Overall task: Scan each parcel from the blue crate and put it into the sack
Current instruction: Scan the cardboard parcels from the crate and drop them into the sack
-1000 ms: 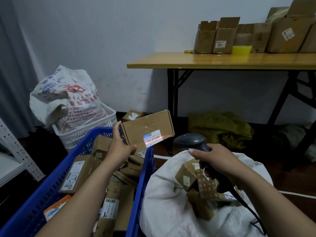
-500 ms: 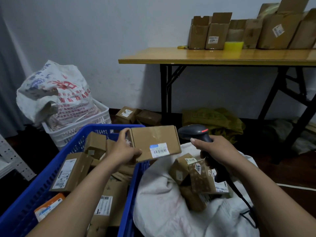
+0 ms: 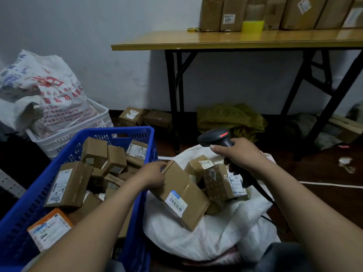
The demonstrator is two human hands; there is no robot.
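One parcel (image 3: 181,195) at sack (image 3: 206,238) mouth.
Gripped at top edge by left hand (image 3: 153,176); right hand (image 3: 238,154) closed around scanner (image 3: 215,137).

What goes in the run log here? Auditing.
left hand: lowering parcel into sack | right hand: holding scanner

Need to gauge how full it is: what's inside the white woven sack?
Several brown cardboard parcels show in the white woven sack's mouth; the left hand lowers another in. Anything deeper is covered.
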